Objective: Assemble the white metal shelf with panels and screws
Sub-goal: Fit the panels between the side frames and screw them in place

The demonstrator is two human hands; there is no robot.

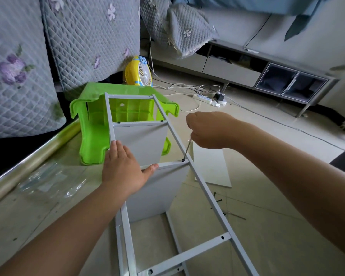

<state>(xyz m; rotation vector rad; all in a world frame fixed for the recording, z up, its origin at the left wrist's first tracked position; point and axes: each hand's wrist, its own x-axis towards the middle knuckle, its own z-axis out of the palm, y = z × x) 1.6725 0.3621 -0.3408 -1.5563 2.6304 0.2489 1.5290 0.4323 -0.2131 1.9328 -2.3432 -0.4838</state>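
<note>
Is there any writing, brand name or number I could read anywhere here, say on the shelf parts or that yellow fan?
None can be read.
White shelf frame: bare, no print.
Yellow fan: cartoon eyes only, no letters.
Clear plastic bag: contents too blurred to read.

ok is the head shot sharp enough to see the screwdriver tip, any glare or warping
Head view: the screwdriver tip on the black screw reads clearly; soft daylight, faint shadows; glare only on the plastic bag; wide-angle lens bends the white frame rails and the room's edges; top edge slightly smeared.
</note>
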